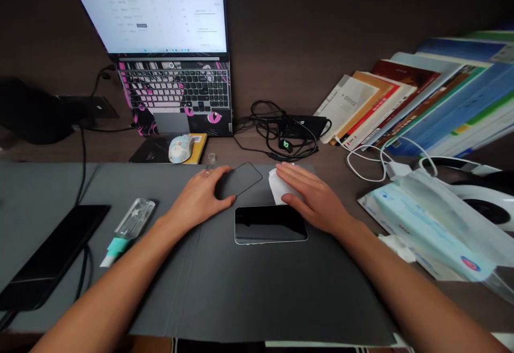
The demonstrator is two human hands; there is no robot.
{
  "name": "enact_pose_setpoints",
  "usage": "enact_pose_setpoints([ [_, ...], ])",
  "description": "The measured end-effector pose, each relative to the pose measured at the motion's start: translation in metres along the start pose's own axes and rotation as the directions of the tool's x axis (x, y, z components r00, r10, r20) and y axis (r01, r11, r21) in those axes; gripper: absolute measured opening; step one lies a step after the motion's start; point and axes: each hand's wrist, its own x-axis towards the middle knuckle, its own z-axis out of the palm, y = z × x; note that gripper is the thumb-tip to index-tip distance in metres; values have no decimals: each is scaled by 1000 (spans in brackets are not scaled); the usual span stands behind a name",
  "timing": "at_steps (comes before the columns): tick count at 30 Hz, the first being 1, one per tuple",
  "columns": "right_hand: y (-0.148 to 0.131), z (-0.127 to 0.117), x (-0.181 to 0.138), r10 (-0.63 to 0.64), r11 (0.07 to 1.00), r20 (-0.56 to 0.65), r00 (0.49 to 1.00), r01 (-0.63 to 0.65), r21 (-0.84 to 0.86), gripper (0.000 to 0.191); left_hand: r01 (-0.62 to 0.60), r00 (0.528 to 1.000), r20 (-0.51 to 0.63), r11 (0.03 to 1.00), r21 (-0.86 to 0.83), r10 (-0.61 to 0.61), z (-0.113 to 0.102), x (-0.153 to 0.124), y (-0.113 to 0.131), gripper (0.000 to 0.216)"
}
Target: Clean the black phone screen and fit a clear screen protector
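My left hand (201,197) spans a thin clear screen protector with a black border (243,179), fingers at its far edge and thumb at its near edge. A folded white wipe or tissue (278,186) is under my right hand (311,195), between its long fingers and thumb; part of it is hidden. Just below both hands a smartphone (271,224) with a dark screen and silver rim lies flat, face up, on the grey desk mat (257,294). My right thumb is close to the phone's far edge.
At left lie a black tablet-like device (52,256) and a clear spray bottle (134,219). Behind are a laptop (176,93), a mouse (180,148) and tangled black cables (277,128). Leaning books (385,101), a tissue pack (433,230) and white headphones (490,197) are at right.
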Motion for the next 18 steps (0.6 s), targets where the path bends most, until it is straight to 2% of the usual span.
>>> enact_pose_setpoints([
  [2,-3,-2,0,1,1000,-60,998,0,3,51,89,996,-5,985,-147,-90,0,1,-3,64],
  [4,-8,-5,-1,11,1000,-110,994,-10,5,49,193,980,34,898,-396,-195,-3,3,-5,68],
  [5,-12,-7,-1,11,1000,-128,992,-11,3,47,245,968,89,811,-532,-233,-5,3,-6,70],
  [7,-20,-11,-1,-6,1000,-149,989,6,-2,44,338,940,238,577,-744,-244,-10,3,-4,70],
  [9,-31,-14,0,-17,1000,-151,988,19,13,42,389,921,347,367,-845,-176,-14,2,0,67],
  [11,-41,-13,0,-13,998,-125,992,20,56,48,368,930,356,245,-897,-91,-13,-1,5,62],
  [15,-57,-2,-3,-25,986,-54,998,34,161,80,274,946,294,144,-951,137,3,-8,19,67],
  [18,-60,2,-5,-85,970,13,996,79,229,86,215,919,250,143,-966,305,16,-13,29,88],
])
